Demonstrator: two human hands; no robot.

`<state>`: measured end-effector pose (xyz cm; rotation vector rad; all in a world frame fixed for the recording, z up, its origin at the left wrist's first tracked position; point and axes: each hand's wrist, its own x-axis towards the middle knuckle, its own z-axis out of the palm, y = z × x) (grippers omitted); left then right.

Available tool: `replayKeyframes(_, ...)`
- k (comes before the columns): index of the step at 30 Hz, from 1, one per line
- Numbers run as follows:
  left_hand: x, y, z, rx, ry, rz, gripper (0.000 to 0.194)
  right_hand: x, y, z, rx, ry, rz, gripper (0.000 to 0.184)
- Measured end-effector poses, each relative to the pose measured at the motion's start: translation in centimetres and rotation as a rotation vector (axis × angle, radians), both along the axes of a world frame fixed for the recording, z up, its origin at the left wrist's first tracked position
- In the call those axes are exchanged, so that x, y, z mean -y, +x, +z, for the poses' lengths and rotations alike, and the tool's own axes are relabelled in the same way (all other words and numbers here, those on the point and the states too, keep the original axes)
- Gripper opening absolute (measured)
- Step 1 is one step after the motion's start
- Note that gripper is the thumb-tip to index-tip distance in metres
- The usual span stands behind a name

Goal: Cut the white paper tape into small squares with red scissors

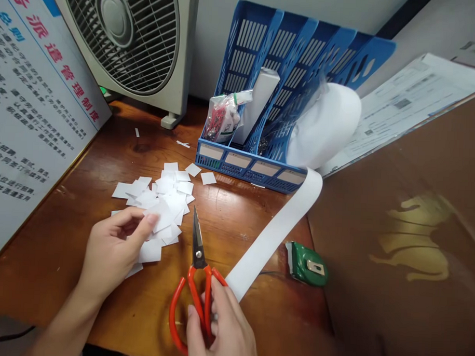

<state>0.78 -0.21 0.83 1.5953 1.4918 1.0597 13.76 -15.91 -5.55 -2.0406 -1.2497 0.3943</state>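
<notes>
My left hand (116, 241) pinches a small white paper square (161, 215) between thumb and fingers. It is over a loose pile of similar paper squares (175, 189) on the wooden table. My right hand (224, 323) is closed around red-handled scissors (198, 254), whose blades are together and point away from me. From a white roll (327, 124) in the blue file rack, a long white paper strip (274, 234) runs down to my right hand. That hand partly hides the strip's near end, so whether it is gripped there is unclear.
The blue file rack (253, 171) also holds a bag of red items (222, 118) and a white box (259, 101). A green tape measure (308, 263) lies right of the strip. A fan (121, 34) stands behind, a printed board (33, 103) at left, a brown panel (408, 204) at right.
</notes>
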Motion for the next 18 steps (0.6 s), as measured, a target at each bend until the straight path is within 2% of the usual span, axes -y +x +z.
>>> replayKeyframes(8, 0.5, 0.4, -0.2, 0.020, -0.034, -0.100, 0.024, -1.8, 2.3, 1.2, 0.175, -0.004, 0.235, 0.040)
replayKeyframes(13, 0.4, 0.4, -0.3, 0.022, -0.022, -0.124, 0.023, -2.3, 2.8, 1.9, 0.163, -0.072, 0.216, 0.028)
replayKeyframes(18, 0.4, 0.2, -0.4, 0.018, -0.030, -0.134, 0.022, -2.2, 2.7, 1.6, 0.146, -0.124, 0.187, 0.017)
